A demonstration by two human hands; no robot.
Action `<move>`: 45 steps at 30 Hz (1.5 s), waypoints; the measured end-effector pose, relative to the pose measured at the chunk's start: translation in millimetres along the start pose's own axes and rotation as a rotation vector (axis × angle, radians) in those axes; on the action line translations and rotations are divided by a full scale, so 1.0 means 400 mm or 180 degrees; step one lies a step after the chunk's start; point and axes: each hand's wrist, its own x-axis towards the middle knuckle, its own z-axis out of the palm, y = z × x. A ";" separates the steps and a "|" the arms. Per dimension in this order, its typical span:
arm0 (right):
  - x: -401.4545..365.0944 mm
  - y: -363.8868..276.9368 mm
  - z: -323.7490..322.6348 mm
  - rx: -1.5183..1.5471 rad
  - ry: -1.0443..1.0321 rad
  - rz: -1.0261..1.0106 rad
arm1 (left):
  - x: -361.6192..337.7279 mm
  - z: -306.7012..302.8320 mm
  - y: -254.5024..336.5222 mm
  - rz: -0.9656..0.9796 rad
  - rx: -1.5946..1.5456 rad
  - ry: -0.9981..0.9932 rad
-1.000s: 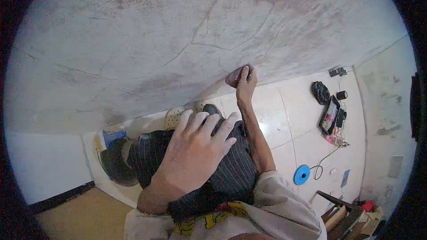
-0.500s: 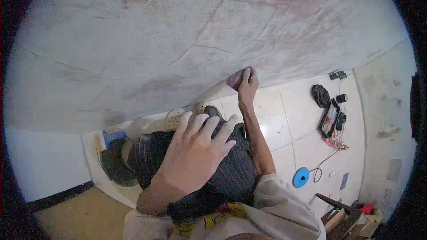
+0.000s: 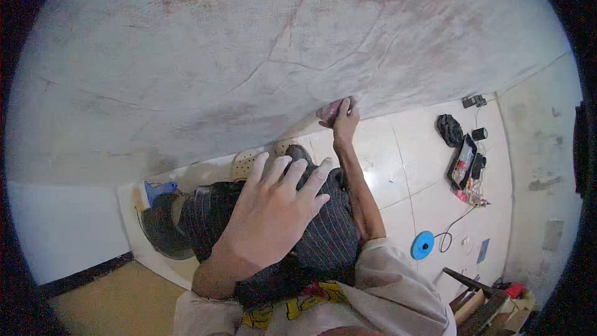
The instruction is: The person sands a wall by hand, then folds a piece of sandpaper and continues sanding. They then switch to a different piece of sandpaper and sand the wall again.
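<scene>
My right hand (image 3: pixel 344 124) reaches down and forward to the base of the grey, scuffed wall (image 3: pixel 249 56). It presses a small reddish-brown pad (image 3: pixel 327 111) flat against the wall, just above the tiled floor. My left hand (image 3: pixel 273 211) rests on my knee, on dark striped trousers (image 3: pixel 329 239), with its fingers spread and nothing in it.
A pair of white perforated clogs (image 3: pixel 245 162) lies by the wall. At the left stands a dark basin (image 3: pixel 158 227) with a blue item in it. On the white tiles to the right lie a blue disc (image 3: pixel 422 244) with a cable, a black tray (image 3: pixel 463 162), a black bag (image 3: pixel 449 129) and wooden tools (image 3: pixel 479 302).
My right hand has shifted the pad slightly along the foot of the wall. My left hand has stayed on the knee.
</scene>
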 end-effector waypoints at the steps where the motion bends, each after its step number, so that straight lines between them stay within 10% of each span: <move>1: 0.011 0.006 -0.001 0.0004 -0.0015 -0.0010 | 0.000 0.000 -0.002 -0.0007 0.0007 0.0015; 3: 0.020 0.011 -0.007 -0.0911 -0.0200 -0.1136 | -0.003 0.005 -0.003 0.0013 0.0013 -0.0017; 7: -0.015 -0.046 0.012 -0.0966 -0.0153 -0.1176 | 0.000 0.008 0.001 0.0040 -0.0053 0.0030; 9: -0.050 -0.089 0.031 0.0035 0.0214 0.0283 | -0.003 0.011 -0.001 0.0037 0.0022 0.0029; 10: 0.026 0.032 -0.012 -0.0614 0.0121 -0.0592 | -0.005 0.011 -0.001 0.0032 0.0020 0.0038; 18: 0.018 0.017 -0.015 -0.1354 0.0352 -0.1705 | -0.015 0.010 -0.001 0.0074 0.0107 -0.0104; 25: 0.028 -0.012 -0.036 0.0811 0.0176 -0.0063 | -0.015 0.011 -0.002 0.0046 0.0017 -0.0170; 36: -0.017 -0.020 0.007 -0.2045 -0.0763 -0.2212 | -0.012 0.006 0.003 0.0041 0.0111 -0.0295; 45: -0.047 -0.046 0.037 -0.0595 -0.0273 -0.1129 | -0.026 0.022 -0.007 0.0026 0.0237 -0.0253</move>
